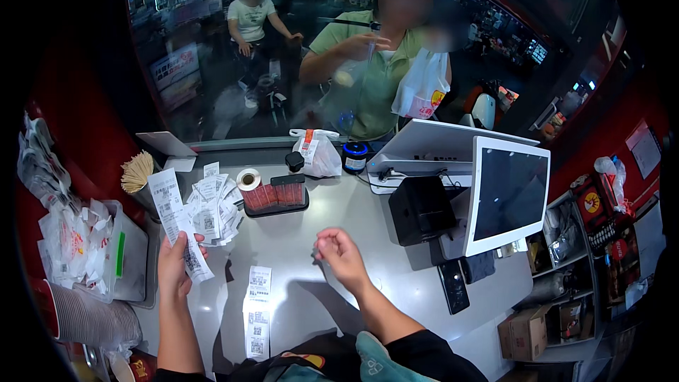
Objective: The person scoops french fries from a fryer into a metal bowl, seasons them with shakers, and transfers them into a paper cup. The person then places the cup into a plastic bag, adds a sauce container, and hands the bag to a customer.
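My left hand (178,261) pinches a long printed paper receipt (175,217) between thumb and fingers, over the left side of the grey counter (339,191). Behind it spreads a loose heap of receipts (215,201). Raised above the middle of the counter, my right hand (339,254) has its fingers curled in, and nothing shows in it. Another receipt strip (258,313) lies flat between my forearms, near the front edge. Beyond my right hand, a black holder (276,209) carries a sticker roll (248,179) and stacked red cards (270,193).
A tied white plastic bag (321,156) stands by the window. Outside, a person in green (366,63) has a carrier bag (423,85). Right are a screen (509,196), a black box-shaped device (421,209) and a phone (453,286); left, chopsticks (139,172), a plastic bin (130,260) and stacked cups (90,313).
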Demonstrator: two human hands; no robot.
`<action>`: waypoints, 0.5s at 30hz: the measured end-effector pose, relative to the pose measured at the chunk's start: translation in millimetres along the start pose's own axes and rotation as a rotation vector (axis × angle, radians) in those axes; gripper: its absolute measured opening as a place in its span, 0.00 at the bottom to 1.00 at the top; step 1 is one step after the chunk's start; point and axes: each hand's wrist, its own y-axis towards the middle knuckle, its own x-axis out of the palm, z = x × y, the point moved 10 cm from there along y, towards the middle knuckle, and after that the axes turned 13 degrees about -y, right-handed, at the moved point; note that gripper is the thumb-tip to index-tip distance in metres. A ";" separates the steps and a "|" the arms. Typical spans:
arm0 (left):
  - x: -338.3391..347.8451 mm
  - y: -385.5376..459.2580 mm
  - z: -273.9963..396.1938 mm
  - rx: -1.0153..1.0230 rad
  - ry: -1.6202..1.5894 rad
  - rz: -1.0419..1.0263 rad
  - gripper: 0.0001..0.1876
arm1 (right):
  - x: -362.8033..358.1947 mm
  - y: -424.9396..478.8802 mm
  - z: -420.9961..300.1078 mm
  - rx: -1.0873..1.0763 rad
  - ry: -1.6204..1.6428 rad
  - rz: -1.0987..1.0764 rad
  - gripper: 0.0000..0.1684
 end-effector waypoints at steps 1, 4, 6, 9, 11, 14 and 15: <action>0.7 -2.5 3.8 0.004 0.016 -0.006 0.11 | 7.4 -14.6 27.6 0.039 -0.072 -0.043 0.11; 2.1 -15.9 9.2 0.000 0.013 -0.010 0.11 | 19.2 -44.6 55.2 0.085 -0.324 -0.135 0.10; 13.0 -14.1 4.9 -0.015 0.043 -0.013 0.10 | 11.0 -55.5 58.0 0.092 -0.396 -0.108 0.10; 40.6 -4.3 2.0 -0.032 0.017 -0.148 0.12 | -7.2 -67.1 76.7 0.153 -0.341 0.003 0.10; 43.2 4.2 5.4 -0.061 0.011 -0.126 0.15 | -11.0 -69.8 81.1 0.124 -0.346 0.024 0.11; -4.8 28.7 57.4 0.320 0.085 0.041 0.34 | 0.4 -71.0 72.6 0.115 -0.312 -0.020 0.10; -17.3 32.0 77.3 0.482 0.110 0.123 0.37 | -0.9 -69.7 72.8 0.119 -0.330 -0.016 0.10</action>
